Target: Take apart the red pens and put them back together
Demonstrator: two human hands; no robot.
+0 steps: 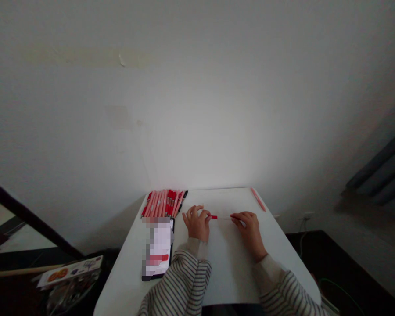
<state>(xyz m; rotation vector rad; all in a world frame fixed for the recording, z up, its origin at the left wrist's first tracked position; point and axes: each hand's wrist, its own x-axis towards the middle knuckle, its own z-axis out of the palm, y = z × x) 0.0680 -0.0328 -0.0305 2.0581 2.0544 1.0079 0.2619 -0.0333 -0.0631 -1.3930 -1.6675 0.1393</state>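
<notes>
My left hand (197,223) pinches a short red pen part (213,217) between thumb and finger, its other fingers bent and spread. Opposite it, my right hand (248,226) is closed at the fingertips on a thin pale rod (224,218) that looks like a pen refill, dark near the fingers. The rod and the red part lie in line over the white table; whether they join is too fine to make out. Left of my left hand lies a row of pink, red and black pens (161,204).
A phone (166,245) with its screen lit, partly blurred out, lies on the table (230,281) beside my left forearm. One pink pen (258,199) rests at the far right edge. The wall (217,131) stands behind. A bin-like container (75,285) holding packaging is at lower left.
</notes>
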